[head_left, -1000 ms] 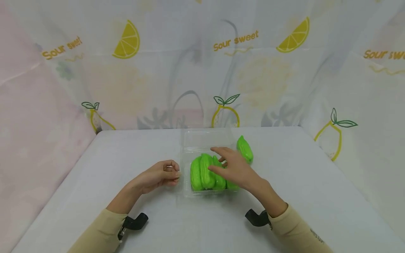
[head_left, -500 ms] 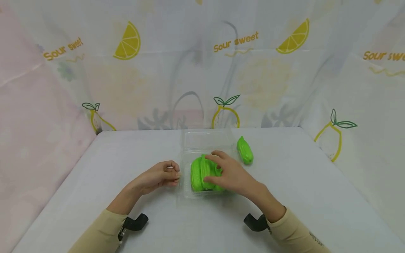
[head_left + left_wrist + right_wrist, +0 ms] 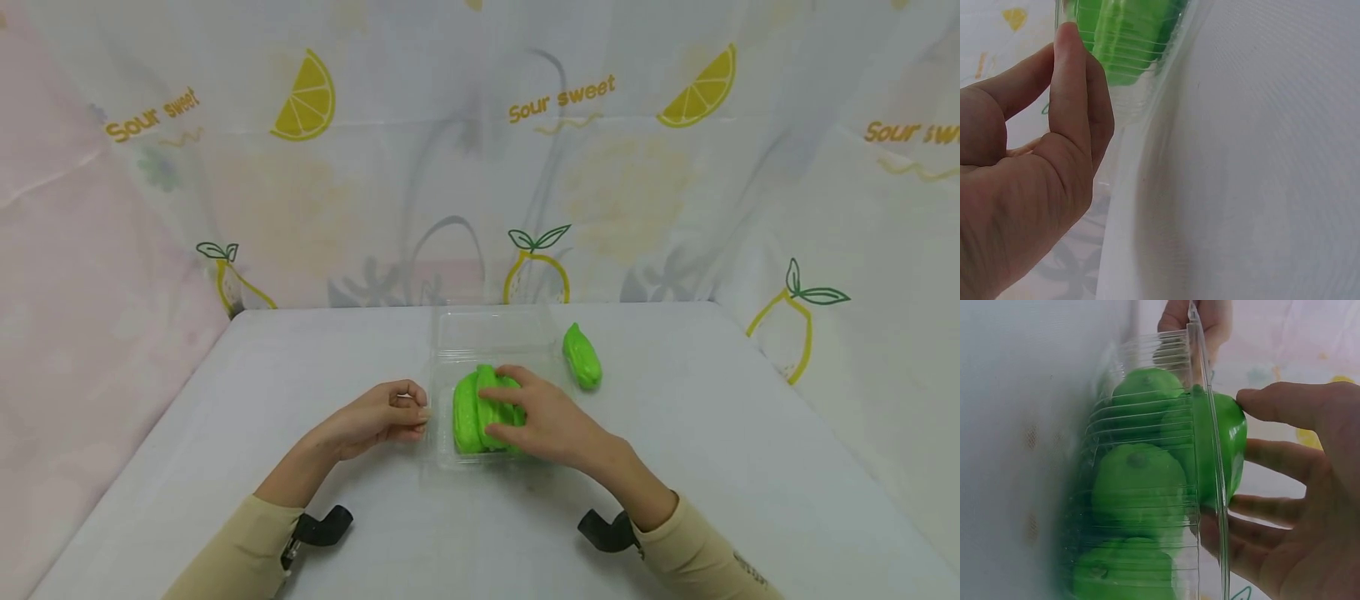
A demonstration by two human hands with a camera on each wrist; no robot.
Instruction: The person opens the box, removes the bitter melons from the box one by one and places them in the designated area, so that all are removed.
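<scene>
A clear plastic clamshell box (image 3: pixel 442 458) holds several green, glossy, ridged gourd-like vegetables (image 3: pixel 467 417). My left hand (image 3: pixel 386 414) pinches the box's left rim between thumb and fingers; in the left wrist view the thumb tip (image 3: pixel 1069 34) is at the rim. My right hand (image 3: pixel 551 421) is over the box. Its thumb and fingers are spread around the uppermost green vegetable (image 3: pixel 1235 440), which sticks up above the rim in the right wrist view. Other green vegetables (image 3: pixel 1138 472) lie lower behind the ribbed wall. The right hand hides the box's right side in the head view.
The box's clear lid (image 3: pixel 491 329) lies folded back, open, behind it. One more green vegetable (image 3: pixel 582 357) lies on the white table (image 3: pixel 720 433), right of the lid. A printed curtain (image 3: pixel 630 192) stands along the back edge.
My right hand has moved left and slightly down, its fingers now lower around the uppermost vegetable. The left hand has stayed at the box's rim.
</scene>
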